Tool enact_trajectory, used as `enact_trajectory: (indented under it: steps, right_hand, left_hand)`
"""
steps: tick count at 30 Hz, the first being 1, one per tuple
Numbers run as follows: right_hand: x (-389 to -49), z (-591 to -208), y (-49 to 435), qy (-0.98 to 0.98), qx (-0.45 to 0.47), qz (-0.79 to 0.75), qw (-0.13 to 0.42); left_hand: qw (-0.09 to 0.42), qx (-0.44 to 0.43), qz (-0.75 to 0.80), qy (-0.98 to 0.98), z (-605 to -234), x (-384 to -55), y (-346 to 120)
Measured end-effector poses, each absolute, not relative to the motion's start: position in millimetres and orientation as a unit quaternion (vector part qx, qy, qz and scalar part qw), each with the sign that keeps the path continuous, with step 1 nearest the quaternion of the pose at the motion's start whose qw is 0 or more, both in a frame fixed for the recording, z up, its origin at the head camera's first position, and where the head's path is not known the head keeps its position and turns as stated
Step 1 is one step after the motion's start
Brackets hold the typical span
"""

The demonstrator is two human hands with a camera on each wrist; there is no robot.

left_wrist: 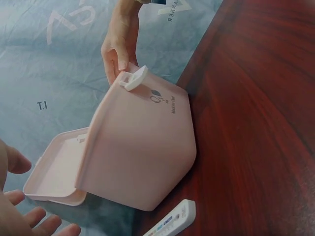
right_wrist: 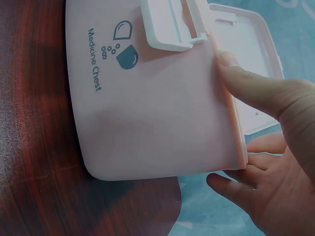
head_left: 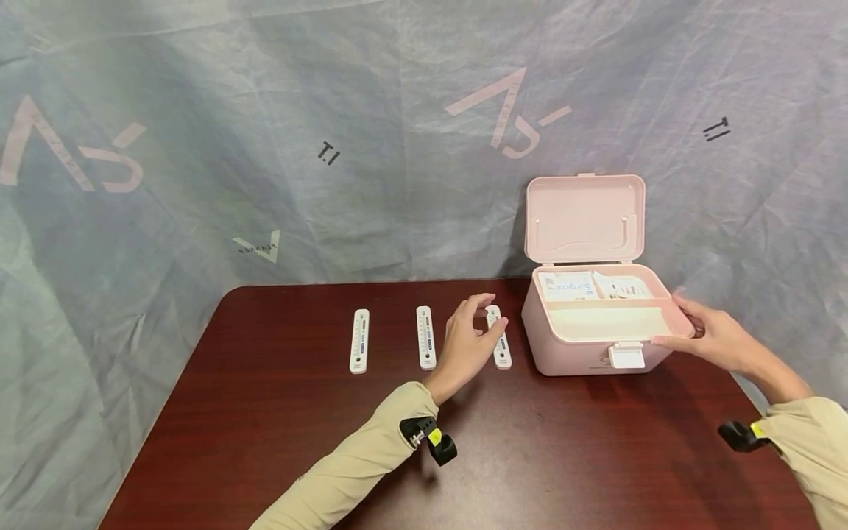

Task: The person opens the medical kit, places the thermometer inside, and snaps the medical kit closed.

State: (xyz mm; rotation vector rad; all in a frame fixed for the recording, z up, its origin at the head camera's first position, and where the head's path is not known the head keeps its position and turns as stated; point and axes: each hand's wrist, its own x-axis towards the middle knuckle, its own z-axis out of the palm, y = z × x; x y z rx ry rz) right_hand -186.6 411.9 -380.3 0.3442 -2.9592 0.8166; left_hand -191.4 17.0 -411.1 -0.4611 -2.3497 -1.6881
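Observation:
My left hand (head_left: pixel 467 338) hovers above the rightmost white thermometer (head_left: pixel 502 346), its fingers spread apart from the thumb. In the left wrist view those fingers (left_wrist: pixel 37 221) hold nothing, and the thermometer (left_wrist: pixel 173 220) lies below them on the table. At the right, a pink medicine chest (head_left: pixel 550 353) stands with its lid (head_left: pixel 586 217) raised. My right hand (head_left: pixel 718 340) grips the chest's right rim, thumb at the front edge and fingers round the side. The right wrist view shows the thumb (right_wrist: pixel 251 86) against the rim, near the white latch (right_wrist: pixel 167 24).
Two more thermometers, one in the middle (head_left: pixel 426 338) and one at the left (head_left: pixel 359 342), lie spaced apart on the dark red table (head_left: pixel 278 442). Inside the chest are white packets (head_left: pixel 570 285) behind a shallow white tray (head_left: pixel 606 324). A grey cloth (head_left: pixel 397 206) hangs behind the table.

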Motion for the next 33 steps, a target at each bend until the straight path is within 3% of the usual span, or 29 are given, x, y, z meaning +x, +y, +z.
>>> enact_trajectory:
  steps: [16, 33]
  right_hand:
    - [-182.5, -381.5, 414.5, -0.966, 0.083, 0.243, 0.014]
    - [-179.5, -391.4, 415.7, -0.951, 0.09, 0.291, 0.047]
  left_hand:
    - [0.132, -0.108, -0.55, -0.817, -436.1, -193.1, 26.3]
    - [0.104, -0.036, -0.546, -0.831, -470.4, -195.3, 45.2]
